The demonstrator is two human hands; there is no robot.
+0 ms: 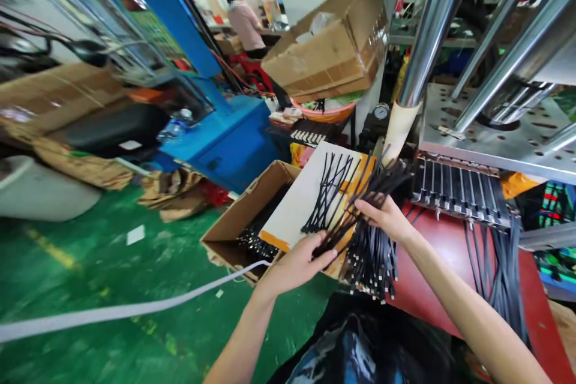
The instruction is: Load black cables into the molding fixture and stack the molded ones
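A bunch of thin black cables (342,227) stretches between my two hands. My left hand (297,261) is closed around its lower end, thumb on the near side. Farther up the same bunch, my right hand (387,217) grips the cables near their fanned-out upper part. Under my hands a white board with orange edges (288,207) lies at a slant, and several loose black cables (330,183) rest on it. Below my right hand hangs a thick pile of black cables with small metallic ends (373,261). An open cardboard box (225,240) on the left holds more dark cables.
At right, a machine with steel columns (416,42) stands over a slotted metal mould (461,189) on a red tabletop (432,270). Cables (504,276) hang from the mould. A pale strap (135,309) crosses the left side. A tilted carton (324,54) and another person (245,21) are behind.
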